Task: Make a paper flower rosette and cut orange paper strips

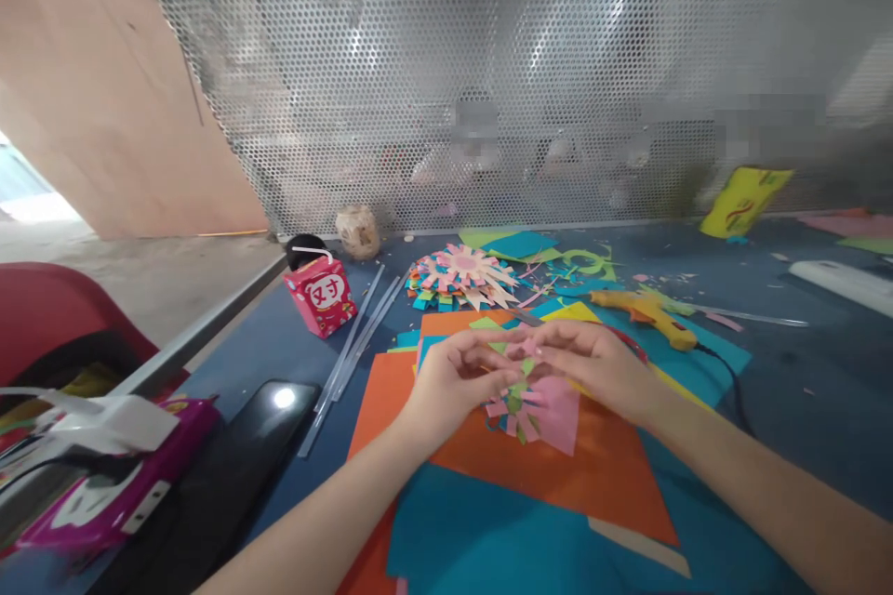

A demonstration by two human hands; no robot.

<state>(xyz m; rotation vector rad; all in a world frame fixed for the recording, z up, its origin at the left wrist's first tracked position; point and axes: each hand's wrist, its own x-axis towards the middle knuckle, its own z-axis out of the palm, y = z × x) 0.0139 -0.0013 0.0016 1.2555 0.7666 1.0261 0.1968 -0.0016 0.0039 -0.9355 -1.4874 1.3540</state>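
Note:
Both of my hands meet over a small paper flower (534, 404) made of pink and green fringed strips. My left hand (457, 376) pinches its left side with curled fingers. My right hand (593, 358) grips its top right edge, fingers closed. The flower hangs just above an orange paper sheet (558, 469) that lies on teal sheets (481, 539). A finished multicoloured paper flower (461, 276) rests farther back on the blue table (802, 390).
A yellow glue gun (646, 309) with a black cord lies right of the hands. A red drink carton (321, 293), clear glue sticks (353, 344), a black phone (269, 414) and a magenta bag (104, 483) sit at left. A perforated metal screen (488, 93) closes the table's far edge.

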